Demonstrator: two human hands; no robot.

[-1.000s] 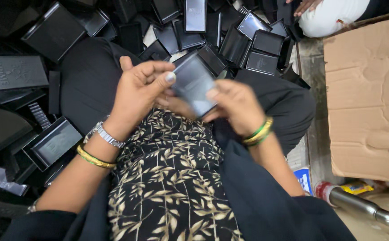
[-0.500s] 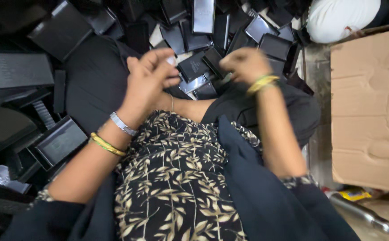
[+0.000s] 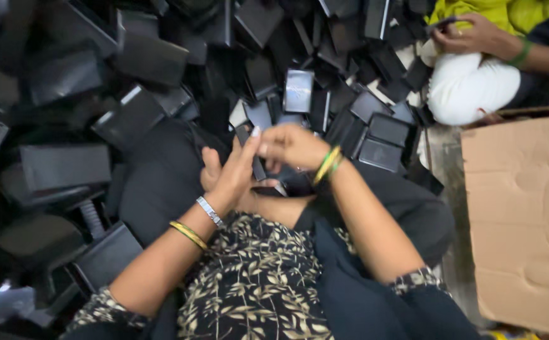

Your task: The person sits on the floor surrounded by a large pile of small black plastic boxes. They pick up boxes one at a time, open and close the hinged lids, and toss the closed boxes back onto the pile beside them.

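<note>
A thin black box part (image 3: pixel 258 165) stands on edge between the two hands, over the person's lap and just in front of the big heap of black boxes (image 3: pixel 161 82) that fills the floor ahead. How far along the work is can only be judged loosely: the heap holds a great many loose trays and lids, lying at all angles, so by the look of it most of the pile is not yet handled, and no finished stack shows in view.

On the left, the left hand (image 3: pixel 230 176) is raised with the palm turned inward and the fingers stretched upward, flat against the side of the black piece; the thumb points back toward the body. The wrist carries a silver bracelet (image 3: pixel 210 211) and a gold bangle (image 3: pixel 188 235), and the forearm slants down to the lower left.

To the right, the right hand (image 3: pixel 290 146) curls over the top of the piece, fingers bent and closed on its upper edge, so both hands are clamped on it. Green and yellow bangles (image 3: pixel 326 165) sit on that wrist.

Further right lies a flat sheet of cardboard (image 3: pixel 526 214), and above it another person's hand (image 3: pixel 469 38) rests by a white bundle (image 3: pixel 473 88).
</note>
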